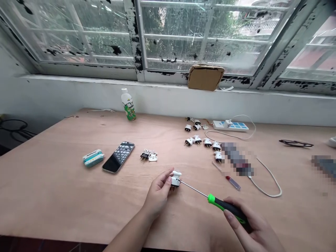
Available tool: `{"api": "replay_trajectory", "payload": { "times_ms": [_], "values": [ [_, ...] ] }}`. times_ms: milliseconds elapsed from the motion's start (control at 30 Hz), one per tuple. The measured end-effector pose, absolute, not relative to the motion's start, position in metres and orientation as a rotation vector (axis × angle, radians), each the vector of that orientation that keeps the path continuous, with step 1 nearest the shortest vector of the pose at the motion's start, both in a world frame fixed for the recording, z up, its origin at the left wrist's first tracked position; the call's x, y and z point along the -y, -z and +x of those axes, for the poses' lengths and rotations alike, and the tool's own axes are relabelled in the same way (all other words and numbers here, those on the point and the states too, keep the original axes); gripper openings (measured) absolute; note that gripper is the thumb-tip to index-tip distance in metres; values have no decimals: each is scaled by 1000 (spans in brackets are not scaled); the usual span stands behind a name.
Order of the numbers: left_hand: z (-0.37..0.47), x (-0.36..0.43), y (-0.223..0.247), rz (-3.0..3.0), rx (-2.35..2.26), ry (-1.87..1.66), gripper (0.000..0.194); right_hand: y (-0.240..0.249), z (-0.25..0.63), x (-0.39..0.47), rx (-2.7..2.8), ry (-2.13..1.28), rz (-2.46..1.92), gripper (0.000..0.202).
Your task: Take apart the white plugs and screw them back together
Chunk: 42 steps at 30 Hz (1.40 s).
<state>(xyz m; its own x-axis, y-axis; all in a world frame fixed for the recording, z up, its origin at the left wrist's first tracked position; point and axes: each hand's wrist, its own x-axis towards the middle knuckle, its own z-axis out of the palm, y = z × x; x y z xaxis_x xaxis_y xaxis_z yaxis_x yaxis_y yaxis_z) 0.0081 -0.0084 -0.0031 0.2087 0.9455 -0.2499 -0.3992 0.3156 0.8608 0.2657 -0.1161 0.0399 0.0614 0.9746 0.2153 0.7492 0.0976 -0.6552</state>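
A white and black electrical plug (175, 179) is pinched between the thumb and fingers of my left hand (159, 189), its metal prongs pointing down just over the table. My right hand (248, 224) is wrapped round the black and green handle of a screwdriver (228, 207). The screwdriver's long shaft points left, and its tip meets the side of the plug near a small screw hole. Whether the tip sits in a screw head is too small to tell. Behind my left hand lie an opened plug's black half (145, 155) and its white cover (153, 156).
Several plugs (207, 142) stand at the back right, near a white power strip (236, 126) with a cable. A second screwdriver (233, 182) lies right of centre. A phone (118, 157), a tissue pack (93, 158), a bottle (129, 106) and glasses (296, 143) are on the wooden table (60, 189).
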Motion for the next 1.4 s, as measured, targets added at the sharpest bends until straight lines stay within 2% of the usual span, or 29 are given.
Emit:
{"api": "replay_trajectory", "payload": {
  "times_ms": [267, 633, 800, 967, 1100, 1300, 1400],
  "values": [
    [6, 9, 9, 819, -939, -1061, 51, -39, 260, 111, 1687, -460, -1709, 26],
    [9, 11, 8, 1012, -994, -1071, 46, -68, 242, 111, 1530, -524, -1771, 32],
    [8, 11, 5, 982, -1024, -1061, 46, -67, 239, 114, 1414, -401, -1825, 30],
    [7, 11, 4, 877, -1009, -1032, 51, -73, 240, 119, 1703, -330, -1578, 17],
    [7, 12, 3, 884, -1021, -1018, 50, -81, 241, 117, 1839, -192, -1612, 24],
    [6, 12, 1, 898, -1013, -990, 50, -90, 235, 116, 1962, -311, -1573, 8],
    [6, 12, 1, 916, -1024, -986, 50, -96, 234, 114, 2108, -250, -1472, 17]
  ]
}}
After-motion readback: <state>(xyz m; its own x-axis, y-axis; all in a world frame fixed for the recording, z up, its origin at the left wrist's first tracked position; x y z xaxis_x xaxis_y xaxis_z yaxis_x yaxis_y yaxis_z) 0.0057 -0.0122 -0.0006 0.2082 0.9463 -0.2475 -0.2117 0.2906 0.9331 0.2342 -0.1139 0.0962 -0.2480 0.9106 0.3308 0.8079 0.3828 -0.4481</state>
